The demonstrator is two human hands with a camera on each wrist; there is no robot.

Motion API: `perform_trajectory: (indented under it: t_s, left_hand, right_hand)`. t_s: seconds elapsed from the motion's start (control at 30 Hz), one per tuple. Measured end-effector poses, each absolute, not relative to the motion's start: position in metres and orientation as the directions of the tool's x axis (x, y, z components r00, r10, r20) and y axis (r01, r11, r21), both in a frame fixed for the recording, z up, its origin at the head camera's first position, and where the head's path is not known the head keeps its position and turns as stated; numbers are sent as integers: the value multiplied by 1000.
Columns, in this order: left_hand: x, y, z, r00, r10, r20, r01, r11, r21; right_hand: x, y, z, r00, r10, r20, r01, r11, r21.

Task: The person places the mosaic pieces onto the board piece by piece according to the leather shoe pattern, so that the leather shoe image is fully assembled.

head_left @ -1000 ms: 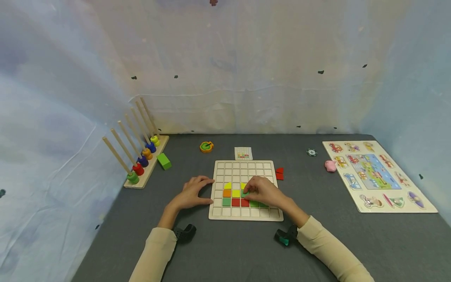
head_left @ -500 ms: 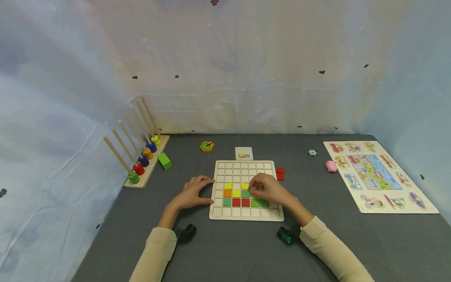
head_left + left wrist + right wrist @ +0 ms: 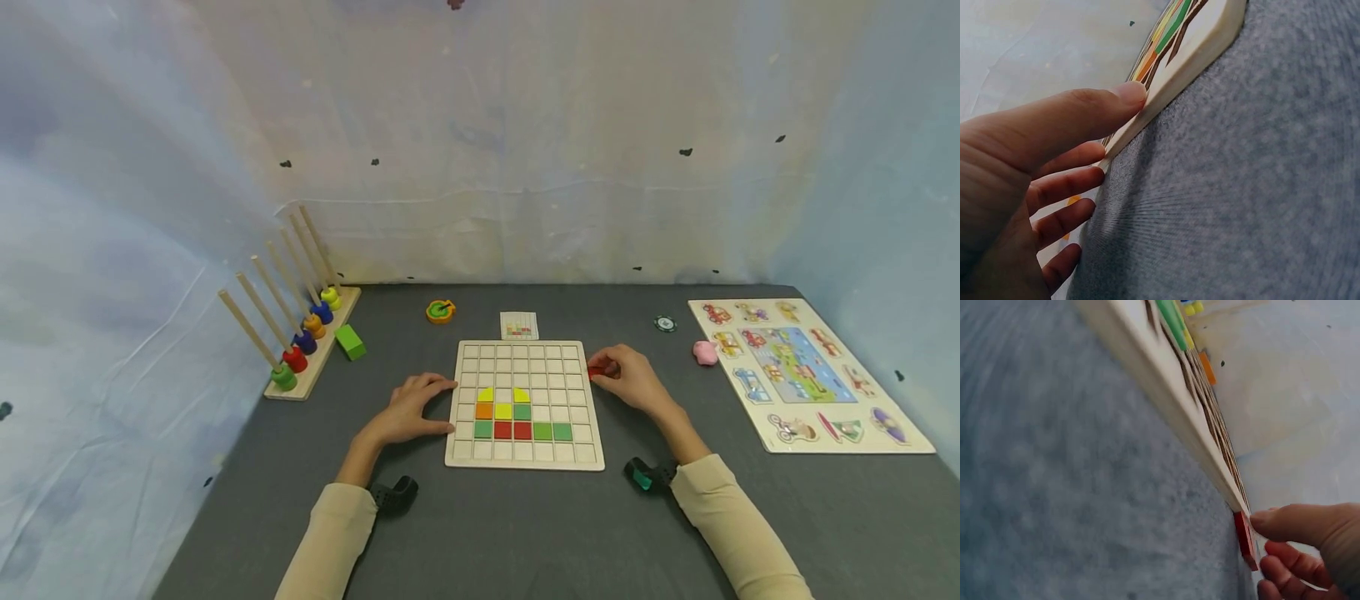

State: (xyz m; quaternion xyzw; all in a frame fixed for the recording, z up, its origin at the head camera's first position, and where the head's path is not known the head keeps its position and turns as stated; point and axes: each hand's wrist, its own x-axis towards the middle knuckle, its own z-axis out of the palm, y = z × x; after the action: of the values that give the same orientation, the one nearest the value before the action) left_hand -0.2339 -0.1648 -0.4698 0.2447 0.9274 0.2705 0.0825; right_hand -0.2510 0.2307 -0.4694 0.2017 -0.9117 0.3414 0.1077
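Note:
A wooden grid board (image 3: 525, 358) lies on the grey table, with yellow, orange, red and green tiles (image 3: 521, 414) set in its lower rows. My left hand (image 3: 411, 407) rests against the board's left edge (image 3: 1166, 87), thumb and fingers straight. My right hand (image 3: 628, 377) is beside the board's right edge, fingers curled onto a red tile (image 3: 595, 372) lying on the table; the right wrist view shows thumb and fingers closing on the red tile (image 3: 1245, 540) next to the board (image 3: 1166, 394).
A peg rack with coloured rings (image 3: 300, 333) and a green block (image 3: 349, 342) stand at the left. A small pattern card (image 3: 518, 326), a round orange-green toy (image 3: 439, 312), a dark disc (image 3: 663, 324), a pink piece (image 3: 704, 352) and a picture puzzle board (image 3: 806, 371) lie further back and right.
My right hand left the board after setting a green tile in the grid and moved right to the red tiles beside it. The left hand stayed put.

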Motion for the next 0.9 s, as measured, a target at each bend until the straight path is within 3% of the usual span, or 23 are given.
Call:
perform_trajectory:
  t_s: [0.53, 0.9]
  left_hand:
    - [-234, -164, -470, -868, 496, -23, 405, 735, 544]
    - [-234, -164, -470, -870, 493, -23, 405, 738, 539]
  right_hand:
    - [-251, 246, -473, -901, -376, 217, -431, 712, -554]
    - [-251, 255, -473, -881, -423, 213, -468, 705, -533]
